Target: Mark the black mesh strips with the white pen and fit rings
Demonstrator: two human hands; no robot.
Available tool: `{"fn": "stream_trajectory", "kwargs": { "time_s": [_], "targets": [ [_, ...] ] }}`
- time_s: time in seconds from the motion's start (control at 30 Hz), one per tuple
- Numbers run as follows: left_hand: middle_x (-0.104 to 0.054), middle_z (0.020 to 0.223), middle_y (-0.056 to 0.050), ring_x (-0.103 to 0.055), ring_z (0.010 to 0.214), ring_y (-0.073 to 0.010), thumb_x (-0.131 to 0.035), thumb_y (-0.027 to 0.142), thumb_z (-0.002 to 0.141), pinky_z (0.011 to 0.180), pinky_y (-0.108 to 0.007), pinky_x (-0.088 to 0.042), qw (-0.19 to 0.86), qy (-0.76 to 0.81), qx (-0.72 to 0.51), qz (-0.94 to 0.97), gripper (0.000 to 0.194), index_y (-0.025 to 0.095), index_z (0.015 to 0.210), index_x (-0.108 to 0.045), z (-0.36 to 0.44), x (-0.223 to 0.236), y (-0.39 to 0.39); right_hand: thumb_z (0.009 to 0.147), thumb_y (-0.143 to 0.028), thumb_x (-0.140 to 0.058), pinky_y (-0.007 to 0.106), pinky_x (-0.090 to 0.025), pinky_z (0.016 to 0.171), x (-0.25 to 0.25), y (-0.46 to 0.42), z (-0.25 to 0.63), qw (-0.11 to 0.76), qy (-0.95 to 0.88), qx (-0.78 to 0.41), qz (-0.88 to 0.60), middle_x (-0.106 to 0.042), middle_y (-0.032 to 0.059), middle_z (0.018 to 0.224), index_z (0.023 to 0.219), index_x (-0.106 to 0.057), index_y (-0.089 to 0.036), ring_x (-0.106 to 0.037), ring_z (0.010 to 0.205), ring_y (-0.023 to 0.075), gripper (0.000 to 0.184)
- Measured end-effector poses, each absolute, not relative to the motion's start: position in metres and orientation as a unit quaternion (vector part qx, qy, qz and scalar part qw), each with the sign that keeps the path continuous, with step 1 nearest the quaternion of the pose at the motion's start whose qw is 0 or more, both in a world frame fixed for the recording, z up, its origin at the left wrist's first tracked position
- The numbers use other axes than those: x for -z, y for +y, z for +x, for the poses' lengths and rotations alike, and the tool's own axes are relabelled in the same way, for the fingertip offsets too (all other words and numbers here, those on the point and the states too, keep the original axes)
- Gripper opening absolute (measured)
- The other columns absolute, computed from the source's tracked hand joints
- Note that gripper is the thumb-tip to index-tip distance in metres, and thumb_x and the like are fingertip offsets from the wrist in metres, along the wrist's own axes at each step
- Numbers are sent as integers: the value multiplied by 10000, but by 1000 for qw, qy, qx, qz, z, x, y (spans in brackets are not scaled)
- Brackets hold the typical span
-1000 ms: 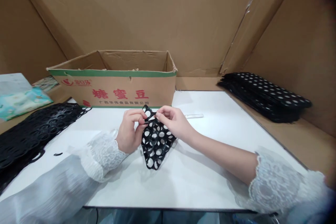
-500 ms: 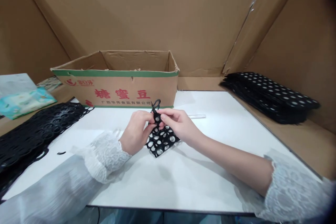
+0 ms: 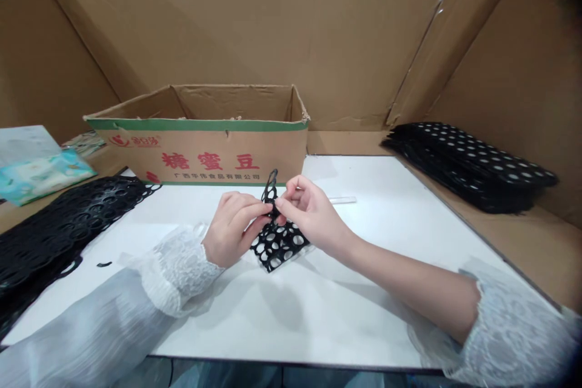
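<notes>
Both hands meet over the white tabletop, pinching a black sheet with round holes [image 3: 282,245]. My left hand [image 3: 234,227] grips it from the left between thumb and fingertips. From the right, my right hand [image 3: 311,215] pinches it at nearly the same spot with thumb and index finger. Above the fingers a narrow looped strip of the black material sticks up, while the wider perforated part hangs below toward the table. Whether the strip and the lower part are one piece is hidden by the fingers.
An open cardboard box [image 3: 218,157] stands behind the hands. Black perforated sheets [image 3: 68,224] lie at left, near a tissue pack [image 3: 50,173]. A stack of black dotted sheets [image 3: 473,167] sits at right. On the white table [image 3: 364,291] are a clear strip [image 3: 343,200] and a black scrap [image 3: 104,265].
The fingers of my right hand have lifted and curled slightly, with the thumb still pinching. My left hand has shifted its grip a little, and the black loop stands straighter and longer above the fingers.
</notes>
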State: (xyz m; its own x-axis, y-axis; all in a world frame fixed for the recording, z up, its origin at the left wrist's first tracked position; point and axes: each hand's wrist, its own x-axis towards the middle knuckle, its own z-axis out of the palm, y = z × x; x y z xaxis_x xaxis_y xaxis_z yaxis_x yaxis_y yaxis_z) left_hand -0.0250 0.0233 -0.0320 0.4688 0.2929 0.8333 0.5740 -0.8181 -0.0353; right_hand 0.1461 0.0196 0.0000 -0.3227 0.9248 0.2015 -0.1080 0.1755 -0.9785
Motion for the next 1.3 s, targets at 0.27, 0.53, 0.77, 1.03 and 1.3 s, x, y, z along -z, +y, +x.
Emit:
{"fn": "stream_trajectory", "kwargs": {
  "time_s": [0.27,0.53,0.77,1.03,1.3],
  "targets": [
    [-581,790,-20,-529,763,-145,-565,75,748,746,-318,-407,149,-267,469,-828,252,179,955,-466,-24,31,21,770,-235,-522,215,-407,557,-1,16,144,479,-604,-547,-327,-445,-76,623,723,-319,-200,-518,539,61,212],
    [-541,808,-26,-512,787,-153,-513,75,760,736,-328,-426,127,-276,492,-816,227,192,948,-462,-23,34,20,808,-232,-473,219,-446,619,5,18,146,502,-630,-530,-266,-426,-46,749,802,-394,-214,-504,604,56,81],
    [-512,885,-42,-522,819,-153,-452,67,772,734,-316,-441,45,-325,560,-760,282,176,1030,-421,-23,40,20,839,-235,-409,232,-458,637,7,20,148,481,-640,-518,-301,-489,-4,845,847,-490,-192,-500,629,71,92],
    [-506,827,-33,-497,784,-140,-333,108,853,710,-282,-418,-37,-410,432,-802,204,170,912,-518,-19,27,16,787,-219,-500,253,-447,723,12,17,146,475,-686,-466,-295,-518,23,875,937,-476,-195,-516,805,116,154],
    [-480,815,-35,-472,774,-150,-472,168,820,678,-283,-433,-7,-372,425,-825,92,170,912,-467,-16,28,17,760,-211,-528,260,-442,714,13,20,146,475,-691,-440,-323,-537,18,824,926,-495,-184,-530,776,117,172]
  ]
}}
